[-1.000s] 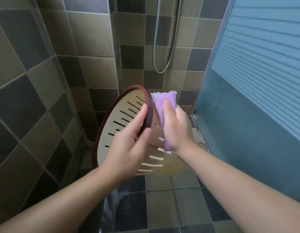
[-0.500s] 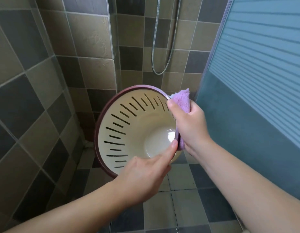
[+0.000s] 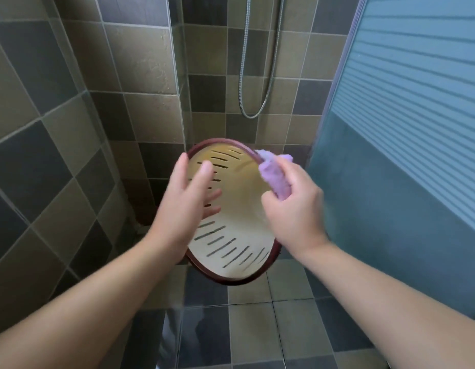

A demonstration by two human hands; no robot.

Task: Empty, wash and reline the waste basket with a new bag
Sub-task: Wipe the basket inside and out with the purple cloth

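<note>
I hold a cream waste basket (image 3: 231,249) with a dark red rim and slotted walls in the air, its opening turned towards me and nothing inside it. My left hand (image 3: 185,209) grips the basket's left side, thumb at the rim and fingers spread over the inner wall. A folded purple cloth (image 3: 275,174) is pressed against the upper right rim by my right hand (image 3: 295,211), which is closed around it. The basket's base and outer wall are hidden.
I stand in a tiled shower corner. A metal shower hose (image 3: 257,75) hangs in a loop on the back wall. A frosted blue panel (image 3: 404,129) closes off the right side, a tiled wall the left. The tiled floor (image 3: 244,328) lies below.
The basket has turned and tilted in my hands. My left hand shifted from the lower rim up to the left side, and the cloth slid along the upper right rim.
</note>
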